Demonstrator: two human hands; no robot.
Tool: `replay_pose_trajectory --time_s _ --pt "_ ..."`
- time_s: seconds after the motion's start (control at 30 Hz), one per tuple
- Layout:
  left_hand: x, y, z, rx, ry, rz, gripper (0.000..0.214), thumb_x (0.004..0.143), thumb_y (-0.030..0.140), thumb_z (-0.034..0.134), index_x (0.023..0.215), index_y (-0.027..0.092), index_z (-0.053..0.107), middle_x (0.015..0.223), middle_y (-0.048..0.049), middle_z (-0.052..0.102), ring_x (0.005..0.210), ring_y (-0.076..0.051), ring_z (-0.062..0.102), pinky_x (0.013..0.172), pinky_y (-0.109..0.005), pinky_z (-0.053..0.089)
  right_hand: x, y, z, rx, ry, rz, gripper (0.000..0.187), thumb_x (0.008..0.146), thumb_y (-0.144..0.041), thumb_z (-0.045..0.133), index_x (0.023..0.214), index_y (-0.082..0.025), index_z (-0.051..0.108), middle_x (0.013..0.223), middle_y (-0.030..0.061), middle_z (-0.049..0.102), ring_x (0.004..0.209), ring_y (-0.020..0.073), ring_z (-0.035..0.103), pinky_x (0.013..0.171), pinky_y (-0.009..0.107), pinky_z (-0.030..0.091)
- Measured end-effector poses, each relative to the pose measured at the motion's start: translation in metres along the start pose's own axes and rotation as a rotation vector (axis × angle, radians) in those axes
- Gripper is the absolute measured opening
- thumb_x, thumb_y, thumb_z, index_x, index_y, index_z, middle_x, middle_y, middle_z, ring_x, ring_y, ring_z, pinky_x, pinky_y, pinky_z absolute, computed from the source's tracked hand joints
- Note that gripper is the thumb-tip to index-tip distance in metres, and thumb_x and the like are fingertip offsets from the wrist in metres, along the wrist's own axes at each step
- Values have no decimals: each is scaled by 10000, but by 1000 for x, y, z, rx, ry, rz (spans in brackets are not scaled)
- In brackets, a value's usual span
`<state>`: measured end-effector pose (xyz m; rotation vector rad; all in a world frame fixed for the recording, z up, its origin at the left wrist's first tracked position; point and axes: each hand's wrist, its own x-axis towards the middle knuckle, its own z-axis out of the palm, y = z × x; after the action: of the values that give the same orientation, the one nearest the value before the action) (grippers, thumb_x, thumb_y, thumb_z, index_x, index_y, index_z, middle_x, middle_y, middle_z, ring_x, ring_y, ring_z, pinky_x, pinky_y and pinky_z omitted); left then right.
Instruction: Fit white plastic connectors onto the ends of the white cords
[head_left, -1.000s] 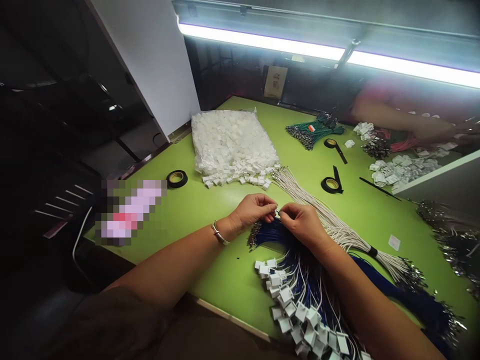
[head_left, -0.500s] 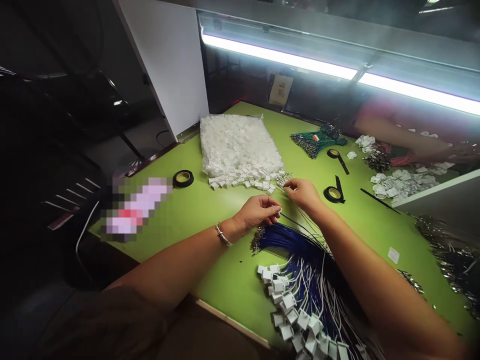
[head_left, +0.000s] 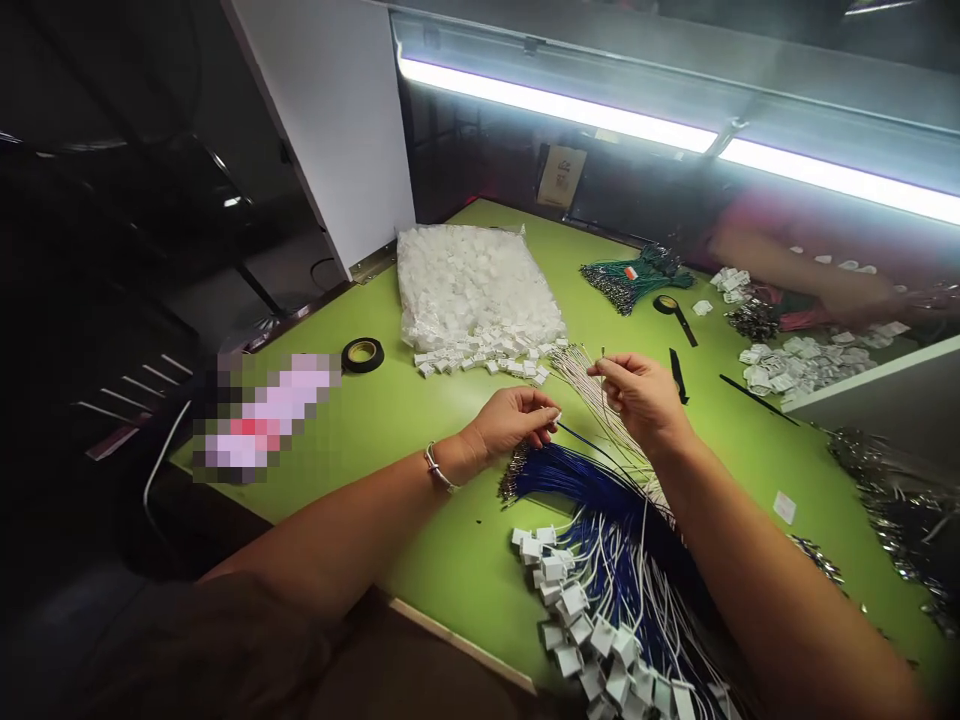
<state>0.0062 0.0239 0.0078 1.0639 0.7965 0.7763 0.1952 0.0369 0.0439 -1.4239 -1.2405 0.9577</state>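
Shifted rightward, your right hand [head_left: 643,398] pinches a pale metal-tipped wire [head_left: 603,352]; your left hand [head_left: 512,418] still pinches a white plastic connector [head_left: 556,419].

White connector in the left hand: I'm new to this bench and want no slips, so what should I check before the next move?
1. Grip of the left hand on the white connector: ok, pinched between thumb and fingers.
2. Grip of the right hand on the thin wire: ok, its tip sticks up past the grip.
3. Thin wire's tip touching the connector: not ok, the hands are apart.
4. Blue wire fully seated in the connector: cannot tell, the grip hides it.
5. Spare loose connectors nearby: ok, lying in front of the plastic bag.
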Motion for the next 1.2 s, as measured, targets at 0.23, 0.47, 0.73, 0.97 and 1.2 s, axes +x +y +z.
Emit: replay_pose_trajectory --time_s 0.23,0.47,0.73,0.97,1.2 --pt "-8 6 3 -101 -67 -51 291 717 317 731 850 85 613 667 -35 639 527 -59 574 498 -160 429 -61 2 -4 47 -151 -22 270 713 -396 677 851 -165 697 673 8 622 456 67 444 436 232 385" --pt "-8 5 1 -206 -120 -118 340 675 316 772 870 80 624 686 -40 634 551 -50 565 515 -146 407 -66 4 5 -347 -92 -340 149 786 -276 582 716 -181 673 707 43 642 667 141 564 633 269 447" --pt "-7 3 0 -224 -128 -143 325 680 300 770 860 70 628 687 -42 632 545 -45 560 514 -142 410 -70 15 10 -677 44 -602 142 811 -164 516 707 -192 608 696 25 581 653 133 531 646 254 423" --pt "-7 3 0 -202 -121 -149 316 688 318 763 830 74 622 682 -38 639 540 -42 565 515 -138 424 -75 17 11 -880 97 -734 141 826 -155 511 719 -181 600 720 35 580 672 134 533 636 243 408" --pt "-8 0 4 -46 -139 -62 343 692 372 748 813 79 617 656 -38 641 536 -71 579 503 -173 450 -80 22 19 -906 71 -720 181 824 -154 491 661 -183 565 668 29 538 632 137 487 616 255 388"
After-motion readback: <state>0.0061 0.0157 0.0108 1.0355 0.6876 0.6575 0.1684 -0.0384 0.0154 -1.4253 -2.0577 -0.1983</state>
